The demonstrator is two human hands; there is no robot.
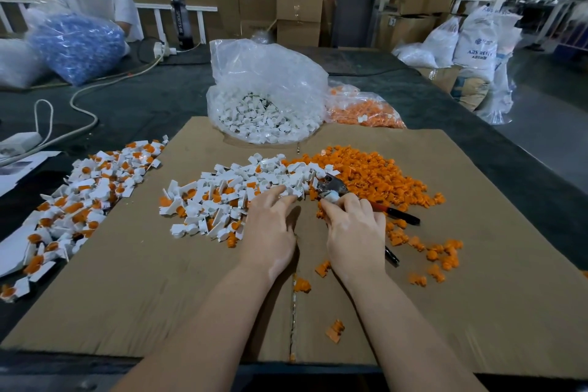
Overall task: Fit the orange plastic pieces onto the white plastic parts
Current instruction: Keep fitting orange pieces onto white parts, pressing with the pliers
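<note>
the left hand [270, 226] lies palm down on the cardboard sheet [159, 296], fingers spread fairly wide and nearly straight, fingertips [280, 192] touching the near edge of the pile of white plastic parts [241, 188]. it holds nothing.

the right hand [356, 232] sits just beside the left hand, palm down, fingers curled narrow around a small white part [332, 198] pinched at its fingertips. the metal head of a pair of pliers [331, 184] lies just beyond those fingertips, touching or nearly touching the part; the pliers' dark handles [401, 216] run out to the right of the hand and partly under it. whether the hand also grips the pliers cannot be told.

the heap of loose orange plastic pieces [375, 175] lies beyond and to the right of the right hand, with stray pieces scattered to its right and near the wrist.

to the far left of the left hand, off the cardboard edge, lies a spread of assembled white-and-orange parts [79, 194].

beyond both hands stands 1 open clear bag of white parts [264, 95], and just right of it 1 clear bag of orange pieces [366, 111].

a person in a white top [95, 0] sits well beyond the left hand, behind a bag of blue pieces [76, 44].
</note>
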